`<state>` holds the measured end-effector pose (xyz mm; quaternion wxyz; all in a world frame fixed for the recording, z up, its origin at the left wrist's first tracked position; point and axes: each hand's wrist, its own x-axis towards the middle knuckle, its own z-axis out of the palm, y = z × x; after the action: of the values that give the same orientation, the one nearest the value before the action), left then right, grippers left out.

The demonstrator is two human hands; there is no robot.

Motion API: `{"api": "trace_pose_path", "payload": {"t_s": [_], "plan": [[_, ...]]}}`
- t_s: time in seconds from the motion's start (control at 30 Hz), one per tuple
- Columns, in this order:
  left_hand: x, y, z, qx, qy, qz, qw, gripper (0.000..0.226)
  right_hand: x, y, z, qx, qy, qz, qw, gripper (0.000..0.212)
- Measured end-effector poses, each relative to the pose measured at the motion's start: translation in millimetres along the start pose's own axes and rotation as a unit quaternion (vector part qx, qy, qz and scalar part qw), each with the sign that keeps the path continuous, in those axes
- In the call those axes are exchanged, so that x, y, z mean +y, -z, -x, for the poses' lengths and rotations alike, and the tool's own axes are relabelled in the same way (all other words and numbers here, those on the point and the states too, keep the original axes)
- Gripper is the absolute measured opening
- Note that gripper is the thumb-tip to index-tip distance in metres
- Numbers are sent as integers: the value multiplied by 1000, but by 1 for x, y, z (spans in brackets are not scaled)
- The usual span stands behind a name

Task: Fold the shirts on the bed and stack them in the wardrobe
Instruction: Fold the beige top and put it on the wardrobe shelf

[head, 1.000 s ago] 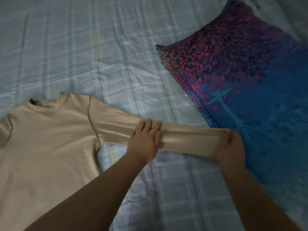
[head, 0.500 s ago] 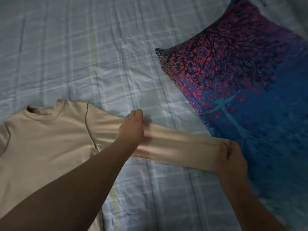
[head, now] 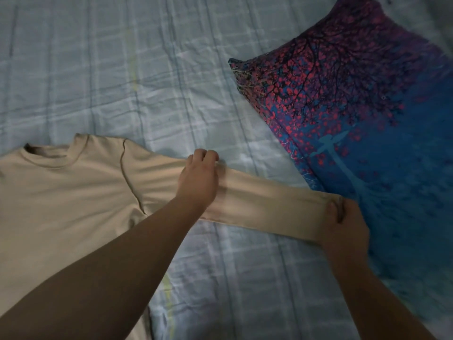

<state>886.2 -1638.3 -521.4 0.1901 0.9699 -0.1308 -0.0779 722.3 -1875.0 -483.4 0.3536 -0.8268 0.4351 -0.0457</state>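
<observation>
A beige long-sleeved shirt [head: 68, 192] lies flat on the bed, collar toward the far side, its body running off the left and bottom edges. Its right sleeve [head: 269, 204] is stretched out straight toward the pillow. My left hand [head: 198, 177] lies across the upper part of the sleeve, its fingers curled over the sleeve's far edge. My right hand [head: 343, 224] grips the cuff end, holding the sleeve taut. The shirt's other sleeve is out of view.
A light blue checked bed sheet [head: 122, 82] covers the whole bed. A pillow [head: 367, 119] printed with a red, purple and blue tree lies at the right, right beside my right hand. No wardrobe or other shirts are in view.
My left hand slid along the sleeve toward the shoulder and went from lying flat to curling its fingers over the far edge. My right hand stayed on the cuff.
</observation>
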Motion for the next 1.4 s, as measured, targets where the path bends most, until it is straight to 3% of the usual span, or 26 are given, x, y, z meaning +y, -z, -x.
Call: {"api": "trace_pose_path", "payload": {"t_s": [0.17, 0.3, 0.57, 0.77, 1.03, 1.2, 1.33, 1.4], "plan": [[-8, 44, 32, 31, -81, 50, 995, 40, -51, 4, 32, 35, 55, -20, 998, 22], [-52, 89, 60, 40, -85, 63, 994, 38, -120, -10, 75, 26, 115, -47, 992, 30], [-245, 201, 137, 63, 39, 64, 995, 40, -290, -97, 206, -6, 195, -124, 973, 36], [-383, 256, 191, 65, 62, 77, 993, 40, -376, -227, 310, -92, 231, -120, 961, 32], [-518, 256, 263, 81, 131, 121, 981, 32, -403, -405, 411, -163, 264, 5, 951, 31], [-563, 234, 317, 78, 174, 144, 971, 40, -362, -489, 403, -343, 197, 31, 918, 29], [-581, 219, 356, 59, 221, 187, 955, 39, -363, -482, 420, -337, 203, 41, 918, 16], [-583, 210, 374, 49, 226, 191, 954, 37, -369, -473, 441, -317, 209, 37, 924, 23]]}}
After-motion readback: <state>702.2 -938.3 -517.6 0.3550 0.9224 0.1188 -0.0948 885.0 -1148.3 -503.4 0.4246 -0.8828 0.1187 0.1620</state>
